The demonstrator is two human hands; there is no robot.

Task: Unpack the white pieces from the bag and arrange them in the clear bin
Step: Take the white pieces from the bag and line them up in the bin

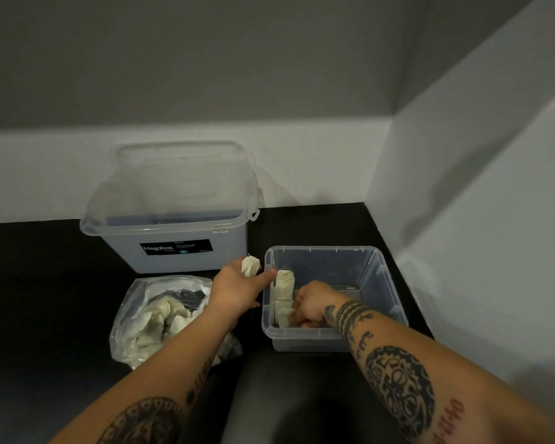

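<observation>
Your left hand (pixel 237 285) grips one white folded piece (pixel 250 265) beside the small clear plastic bin (pixel 383 277). Your right hand (pixel 311 304), inside it, clasps standing white pieces (pixel 282 291). The crumpled clear plastic bag (pixel 132 328) holds more. The large lidded box (pixel 170 248) label reads "Megabox".

In the clear bin (pixel 378 277), the right and far part is free; its near left corner is filled by standing white pieces (pixel 282 293) and the right hand (pixel 311 307). The left hand (pixel 237 288) blocks the bin's left rim. At centre left, the bag (pixel 154 315) and the large lidded box (pixel 173 238) stand close; dark floor (pixel 39 299) at far left is open.
</observation>
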